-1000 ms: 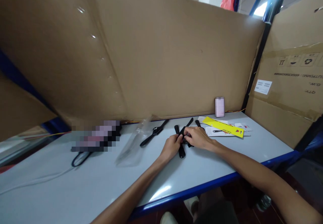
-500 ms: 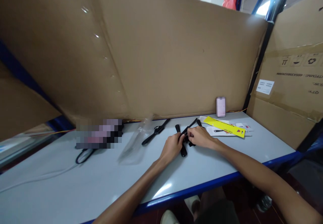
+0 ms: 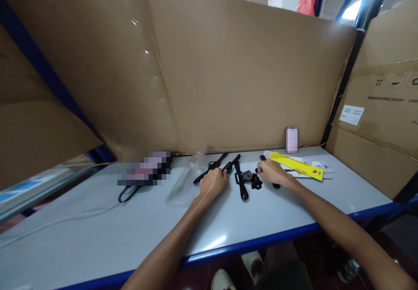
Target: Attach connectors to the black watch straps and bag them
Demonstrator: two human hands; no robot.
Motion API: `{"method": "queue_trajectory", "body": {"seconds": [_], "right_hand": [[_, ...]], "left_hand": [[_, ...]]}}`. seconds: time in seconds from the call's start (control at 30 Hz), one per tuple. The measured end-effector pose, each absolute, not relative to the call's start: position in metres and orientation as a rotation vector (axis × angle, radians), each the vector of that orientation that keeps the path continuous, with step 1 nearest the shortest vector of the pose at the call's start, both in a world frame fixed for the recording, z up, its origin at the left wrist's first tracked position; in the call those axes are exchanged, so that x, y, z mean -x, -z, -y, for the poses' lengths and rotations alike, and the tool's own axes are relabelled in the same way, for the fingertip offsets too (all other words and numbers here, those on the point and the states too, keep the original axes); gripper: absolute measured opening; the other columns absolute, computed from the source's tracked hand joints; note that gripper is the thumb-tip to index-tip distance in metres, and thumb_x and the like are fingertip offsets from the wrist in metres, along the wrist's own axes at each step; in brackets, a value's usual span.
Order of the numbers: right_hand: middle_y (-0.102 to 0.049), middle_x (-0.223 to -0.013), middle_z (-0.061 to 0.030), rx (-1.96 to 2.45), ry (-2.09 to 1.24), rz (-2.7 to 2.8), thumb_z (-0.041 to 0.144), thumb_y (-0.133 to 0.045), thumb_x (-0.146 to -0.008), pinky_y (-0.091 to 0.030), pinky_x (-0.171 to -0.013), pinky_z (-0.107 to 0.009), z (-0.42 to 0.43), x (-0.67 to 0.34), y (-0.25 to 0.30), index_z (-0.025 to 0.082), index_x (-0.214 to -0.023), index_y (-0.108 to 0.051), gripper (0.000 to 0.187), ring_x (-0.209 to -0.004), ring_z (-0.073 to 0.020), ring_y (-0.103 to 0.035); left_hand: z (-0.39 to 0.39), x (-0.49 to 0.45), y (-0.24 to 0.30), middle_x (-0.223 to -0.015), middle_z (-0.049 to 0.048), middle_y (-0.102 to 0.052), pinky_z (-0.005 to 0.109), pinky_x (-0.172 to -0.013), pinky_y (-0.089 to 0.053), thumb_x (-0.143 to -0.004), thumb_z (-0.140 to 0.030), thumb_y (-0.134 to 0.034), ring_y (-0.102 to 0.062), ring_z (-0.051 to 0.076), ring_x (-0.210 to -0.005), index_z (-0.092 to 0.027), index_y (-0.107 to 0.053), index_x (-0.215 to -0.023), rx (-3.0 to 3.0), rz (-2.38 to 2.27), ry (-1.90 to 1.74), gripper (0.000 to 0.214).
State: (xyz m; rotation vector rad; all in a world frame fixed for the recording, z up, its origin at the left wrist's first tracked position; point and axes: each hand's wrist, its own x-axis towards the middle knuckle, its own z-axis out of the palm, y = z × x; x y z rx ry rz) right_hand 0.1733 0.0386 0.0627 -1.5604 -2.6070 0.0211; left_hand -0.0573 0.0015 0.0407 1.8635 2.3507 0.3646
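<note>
My left hand (image 3: 213, 183) is closed around a black spokeshave body (image 3: 233, 163), whose far handle sticks out past the fingers. Just beyond it another black spokeshave (image 3: 214, 164) lies on the table. Between my hands rests a further spokeshave body (image 3: 242, 190), with a grey metal plate (image 3: 248, 176) and small black parts (image 3: 257, 183) beside it. My right hand (image 3: 271, 171) is curled with its fingers closed above one more black spokeshave (image 3: 276, 186). What those fingers hold, if anything, is hidden.
A clear plastic bag (image 3: 187, 179) lies to the left, near a blurred dark device (image 3: 163, 168) with a cable. Behind my right hand are a yellow card (image 3: 297, 166) and white papers. A phone (image 3: 292, 139) leans against the cardboard wall (image 3: 228, 76).
My hands were together over the spokeshave parts and are now apart. The left has moved left with a spokeshave body; the right has moved right, and the parts between them show.
</note>
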Motion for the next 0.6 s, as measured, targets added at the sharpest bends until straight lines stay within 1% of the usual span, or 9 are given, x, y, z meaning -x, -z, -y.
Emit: {"method": "queue_trajectory", "body": {"seconds": [0.17, 0.27, 0.37, 0.47, 0.53, 0.6], "right_hand": [[-0.078, -0.103, -0.0122, 1.538, 0.007, 2.594, 0.014, -0.057, -0.090, -0.043, -0.074, -0.026, -0.039, -0.173, -0.059, 0.019, -0.100, -0.079, 0.025, -0.097, -0.0246, -0.072], [-0.078, -0.103, -0.0127, 1.516, -0.003, 2.581, 0.018, -0.057, -0.092, -0.043, -0.075, -0.027, -0.039, -0.173, -0.058, 0.019, -0.100, -0.079, 0.023, -0.097, -0.0255, -0.072], [-0.078, -0.103, -0.0130, 1.516, -0.024, 2.575, 0.020, -0.058, -0.093, -0.044, -0.077, -0.028, -0.038, -0.173, -0.058, 0.019, -0.099, -0.079, 0.021, -0.098, -0.0256, -0.072], [-0.078, -0.102, -0.0131, 1.504, -0.022, 2.580, 0.020, -0.057, -0.093, -0.043, -0.077, -0.028, -0.038, -0.172, -0.058, 0.019, -0.098, -0.078, 0.021, -0.097, -0.0254, -0.072], [-0.078, -0.101, -0.0132, 1.504, -0.015, 2.583, 0.020, -0.057, -0.093, -0.043, -0.076, -0.028, -0.038, -0.172, -0.058, 0.019, -0.097, -0.078, 0.021, -0.095, -0.0257, -0.072], [-0.078, -0.100, -0.0134, 1.512, -0.008, 2.582, 0.020, -0.056, -0.093, -0.042, -0.074, -0.028, -0.038, -0.172, -0.058, 0.019, -0.097, -0.077, 0.022, -0.094, -0.0260, -0.072]], "left_hand": [[0.002, 0.057, -0.040, -0.114, 0.0238, -0.074, 0.042, -0.083, -0.052, -0.101, -0.037, -0.033, -0.071, 0.037, -0.109, -0.013, -0.073, -0.113, -1.984, -2.383, -0.284, 0.048], [0.003, 0.059, -0.042, -0.111, 0.0250, -0.074, 0.043, -0.083, -0.051, -0.102, -0.035, -0.034, -0.071, 0.038, -0.106, -0.012, -0.074, -0.111, -2.076, -2.385, -0.253, 0.047], [0.003, 0.064, -0.044, -0.109, 0.0262, -0.074, 0.043, -0.081, -0.051, -0.101, -0.032, -0.035, -0.071, 0.038, -0.102, -0.012, -0.076, -0.105, -2.080, -2.411, -0.318, 0.046], [0.001, 0.068, -0.047, -0.114, 0.0261, -0.071, 0.042, -0.082, -0.051, -0.101, -0.031, -0.038, -0.067, 0.038, -0.110, -0.012, -0.076, -0.105, -2.083, -2.441, -0.400, 0.043], [0.001, 0.071, -0.047, -0.119, 0.0253, -0.069, 0.041, -0.085, -0.051, -0.100, -0.026, -0.038, -0.063, 0.037, -0.117, -0.011, -0.073, -0.112, -2.132, -2.461, -0.417, 0.040], [0.000, 0.072, -0.045, -0.122, 0.0254, -0.067, 0.042, -0.090, -0.051, -0.098, -0.019, -0.040, -0.061, 0.036, -0.119, -0.010, -0.069, -0.120, -2.150, -2.496, -0.390, 0.038]]}}
